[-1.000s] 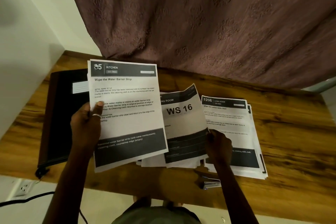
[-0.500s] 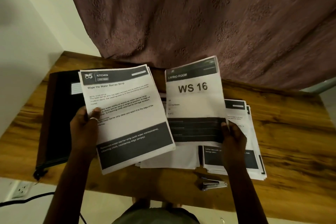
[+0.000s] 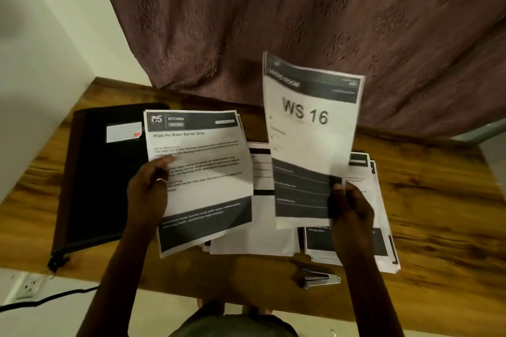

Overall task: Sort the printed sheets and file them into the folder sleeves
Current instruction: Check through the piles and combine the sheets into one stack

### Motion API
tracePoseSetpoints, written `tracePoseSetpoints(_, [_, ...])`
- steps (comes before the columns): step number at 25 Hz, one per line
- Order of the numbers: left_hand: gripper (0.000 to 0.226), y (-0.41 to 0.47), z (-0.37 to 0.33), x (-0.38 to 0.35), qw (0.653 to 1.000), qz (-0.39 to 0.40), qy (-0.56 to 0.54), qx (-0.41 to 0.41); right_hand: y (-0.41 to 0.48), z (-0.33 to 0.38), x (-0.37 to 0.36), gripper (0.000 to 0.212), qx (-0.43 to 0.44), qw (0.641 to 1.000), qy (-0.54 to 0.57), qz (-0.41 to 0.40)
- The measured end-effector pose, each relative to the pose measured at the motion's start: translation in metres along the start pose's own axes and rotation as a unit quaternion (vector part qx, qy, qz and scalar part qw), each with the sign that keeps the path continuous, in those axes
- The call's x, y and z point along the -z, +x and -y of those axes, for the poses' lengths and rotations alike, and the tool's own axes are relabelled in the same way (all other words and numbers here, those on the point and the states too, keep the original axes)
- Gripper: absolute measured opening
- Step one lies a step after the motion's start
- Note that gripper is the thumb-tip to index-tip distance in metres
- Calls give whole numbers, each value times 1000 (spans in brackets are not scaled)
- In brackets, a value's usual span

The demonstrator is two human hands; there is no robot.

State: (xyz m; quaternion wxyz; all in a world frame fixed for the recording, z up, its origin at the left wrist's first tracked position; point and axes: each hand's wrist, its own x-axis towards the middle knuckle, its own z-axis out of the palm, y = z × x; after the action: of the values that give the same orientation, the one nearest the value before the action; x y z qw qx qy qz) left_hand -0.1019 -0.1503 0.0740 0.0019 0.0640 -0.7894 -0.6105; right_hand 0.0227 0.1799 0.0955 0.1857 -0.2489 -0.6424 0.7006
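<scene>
Pinching WS 16 sheet (image 3: 312, 128) upright, header up, w/ right hand (image 3: 353, 208) grip; left hand (image 3: 147, 194) pinches KITCHEN sheet (image 3: 200, 169).

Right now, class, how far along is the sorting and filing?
Filed: nothing visibly; the black folder lies closed. In hand: the left hand holds the KITCHEN sheet, the right hand holds up the WS 16 sheet. Left: the stacks on the table.
</scene>
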Motion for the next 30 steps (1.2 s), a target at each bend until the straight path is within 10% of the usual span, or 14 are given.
tracePoseSetpoints(5, [34, -16, -28, -20, 981, 46, -157, 100, -22, -35, -35, 22, -6, 992, -114, 51])
tracePoseSetpoints(14, [39, -11, -15, -20, 997, 20, 59, 42, -6, -74, -43, 10, -96, 966, -238, 46])
tracePoseSetpoints(19, [61, 6, -18, 5, 998, 10, 55, -25, 21, -82, -38, 38, -16, 878, -478, 12])
tracePoseSetpoints(24, [87, 5, -14, 18, 998, 30, -49, -11, 35, -93, -51, 73, -120, 860, -491, 62])
tracePoseSetpoints(30, [58, -13, 4, 24, 996, 79, -44, 10, 47, -91, -47, 52, -158, 890, -428, 15])
